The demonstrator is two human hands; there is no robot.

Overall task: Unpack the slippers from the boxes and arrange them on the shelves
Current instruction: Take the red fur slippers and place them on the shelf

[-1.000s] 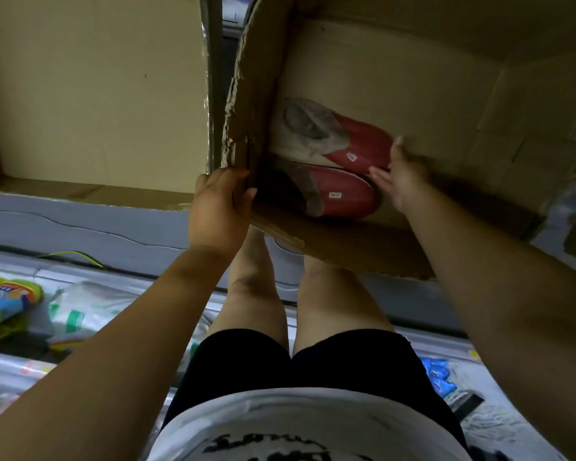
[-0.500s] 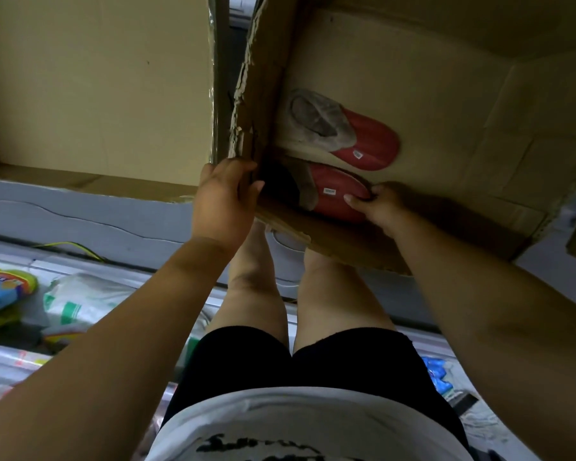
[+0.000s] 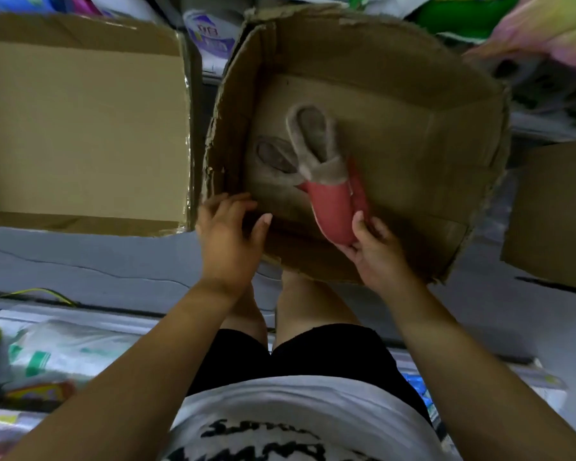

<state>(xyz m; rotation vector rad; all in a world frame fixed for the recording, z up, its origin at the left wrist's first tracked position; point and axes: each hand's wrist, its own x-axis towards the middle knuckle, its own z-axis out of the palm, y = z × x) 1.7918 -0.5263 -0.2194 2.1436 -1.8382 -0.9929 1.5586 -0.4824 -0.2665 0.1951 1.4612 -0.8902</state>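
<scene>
Status: right hand [image 3: 376,257] pinches the toe of a red slipper [image 3: 330,207], thumb on top, fingers underneath. The heel end with the grey fleece points away into the torn box [image 3: 396,54]. Second slipper [image 3: 275,156] lies just left of it, touching or nearly; only its grey opening reads clearly. A red strip on the right side of the held one is blurred (could be the second one's edge, could be a sole), so I can't tell if the grip has one or both. Left hand [image 3: 230,234] is clamped on the near-left corner of the same box, thumb inside the wall, fingers round the outside, steadying it.

Progress, my read: this box is nearly done, I see nothing in it except this pair. The pair is not out yet; the toe is about level with the near wall. Shelving is all to do for these, and I can't pick out a target shelf in view. Left box [image 3: 80,128] shows me cardboard walls only, can't say what's at the bottom.

Clearance: rim is ragged all round, and the near wall is low and chewed up, so the fleece may snag there. Up and back toward the body looks open. Left box sits just beside the torn one, right box [image 3: 552,211] well apart. Wrapped packs [image 3: 64,344] at lower left, off the path.
</scene>
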